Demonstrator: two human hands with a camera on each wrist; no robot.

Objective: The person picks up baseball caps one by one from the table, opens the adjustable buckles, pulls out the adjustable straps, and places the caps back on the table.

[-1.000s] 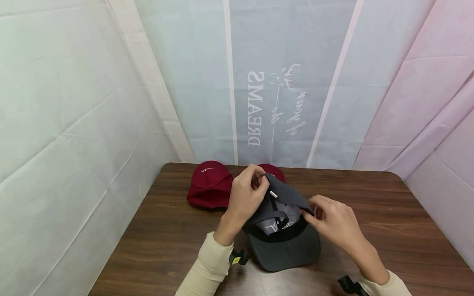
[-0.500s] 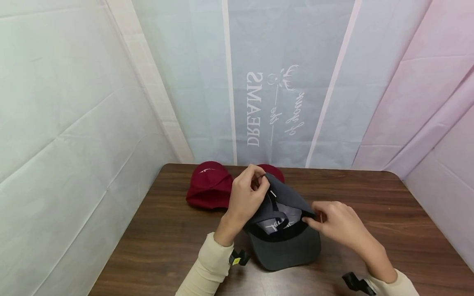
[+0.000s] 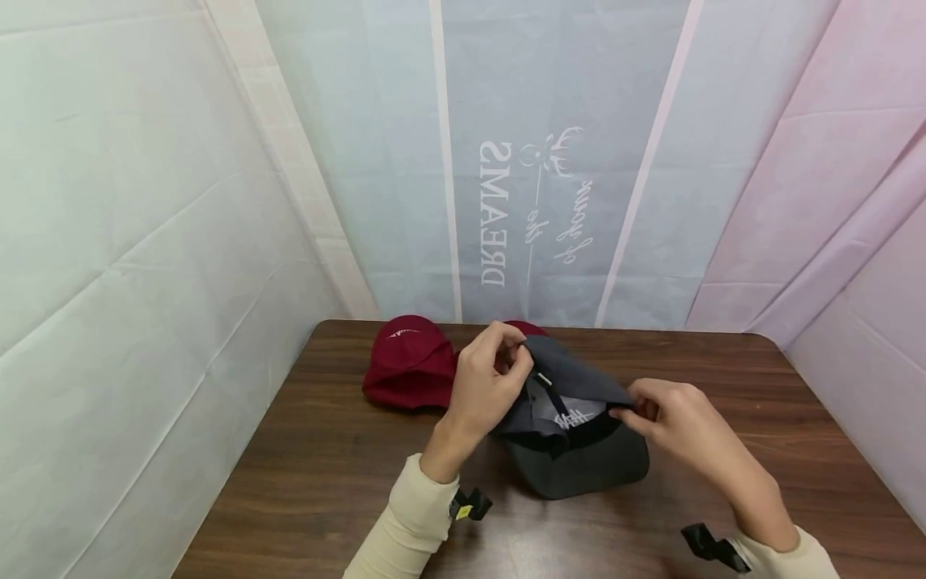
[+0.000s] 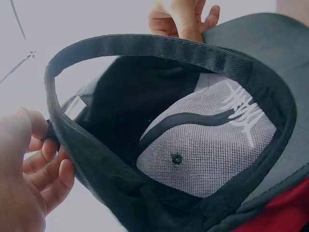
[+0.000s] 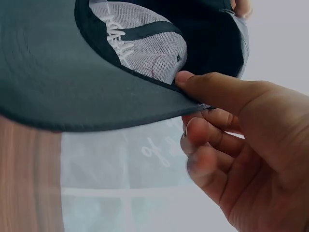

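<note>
A dark grey baseball cap (image 3: 579,466) is held between both hands in the head view, its opening turned toward me and its brim pointing down to the front. White stitching shows on the pale mesh lining (image 4: 193,150) inside. My left hand (image 3: 486,384) pinches the cap's back edge near the strap (image 4: 145,46). At the other side my right hand (image 3: 683,422) grips the edge beside the brim (image 5: 87,92); in the right wrist view the thumb presses on the inner band while the other fingers curl below.
A dark red cap (image 3: 411,366) sits at the back left of the brown wooden table (image 3: 325,466). Another red cap (image 3: 526,327) is mostly hidden behind the left hand and the grey cap. Fabric curtains (image 3: 550,80) stand behind the table and along its sides.
The grey cap has shifted right and slightly up, its brim rising with it. My right hand has moved right, pulling its edge outward; the left has barely moved.
</note>
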